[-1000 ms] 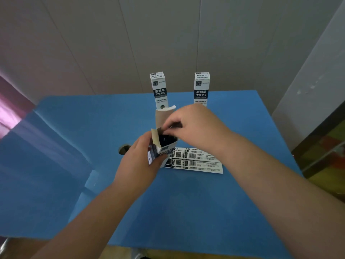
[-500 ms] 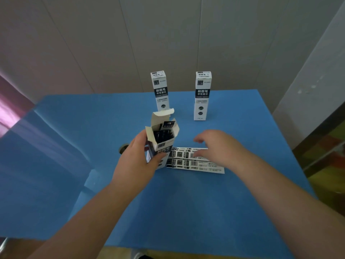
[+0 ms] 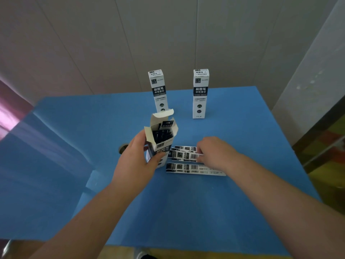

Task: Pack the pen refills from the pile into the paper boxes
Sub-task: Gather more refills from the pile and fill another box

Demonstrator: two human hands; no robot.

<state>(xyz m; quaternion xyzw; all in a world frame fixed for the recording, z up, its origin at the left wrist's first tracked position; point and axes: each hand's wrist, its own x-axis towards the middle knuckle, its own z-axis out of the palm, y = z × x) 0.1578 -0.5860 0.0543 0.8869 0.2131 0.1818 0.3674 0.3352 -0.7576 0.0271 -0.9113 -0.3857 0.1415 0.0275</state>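
— Hands?
— My left hand (image 3: 135,161) grips the open box (image 3: 161,141), upright and part-filled; my right hand (image 3: 214,152) pinches one refill (image 3: 183,155) off the pile (image 3: 190,168).
— Count?
— Two closed boxes (image 3: 158,90) standing behind on the blue table (image 3: 186,212); loose refills too overlapped to count.

I see a matt blue table (image 3: 205,212), smooth, with a faint sheen on its left side. The open box (image 3: 162,139) on it looks like thin white card, printed black, its inside bare and dull. Two closed boxes (image 3: 200,94) behind it share that printed card. Right of the open box, the refills (image 3: 183,168) show glossy printed wrappers.
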